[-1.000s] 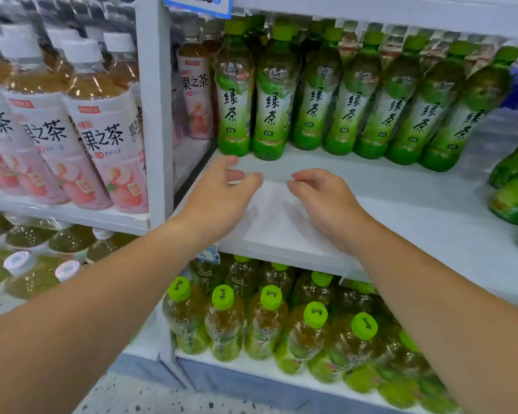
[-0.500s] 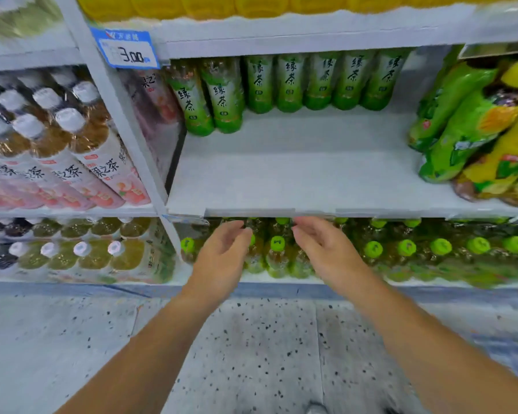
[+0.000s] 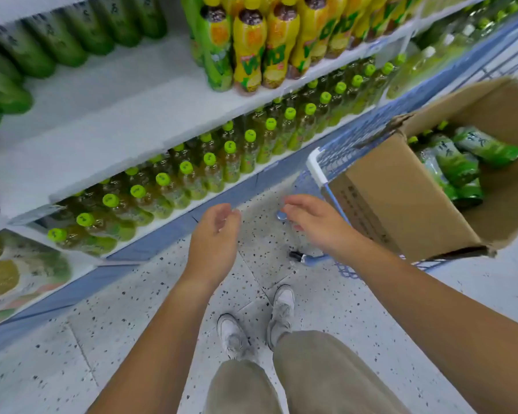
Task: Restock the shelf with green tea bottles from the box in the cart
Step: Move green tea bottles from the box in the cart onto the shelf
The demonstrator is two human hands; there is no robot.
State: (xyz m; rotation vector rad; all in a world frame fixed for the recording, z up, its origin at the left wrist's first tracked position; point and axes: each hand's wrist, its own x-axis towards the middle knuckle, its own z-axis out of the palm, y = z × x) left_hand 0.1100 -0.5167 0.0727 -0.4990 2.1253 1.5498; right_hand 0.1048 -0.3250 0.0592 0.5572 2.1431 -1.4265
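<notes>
Both hands are empty right now. The left hand (image 3: 214, 234) and the right hand (image 3: 314, 222) hang over the speckled floor (image 3: 132, 309). Their fingers are loosely curled and hold nothing. The right hand is close to the corner of the blue cart (image 3: 316, 165).

I think this is the step of going to get more bottles. The cardboard box (image 3: 401, 210) sits in the cart with its flaps open. The green tea bottles in the box (image 3: 488, 149) are bunched by its far wall. They lie on their sides, not standing up. Their long way runs across the box, and their caps seem to point at the wall nearest the shelf.

Next, the hands need to reach over the near wall of the box and down inside. Each hand should wrap around the middle of one bottle. Then the bottle has to be turned so its cap points up.

The white shelf (image 3: 108, 121) has a big bare part along its front edge. The green tea bottles on the shelf (image 3: 42, 52) stand in a row at the back edge. The new ones can go in front of them, beside the yellow bottles (image 3: 248, 49).
</notes>
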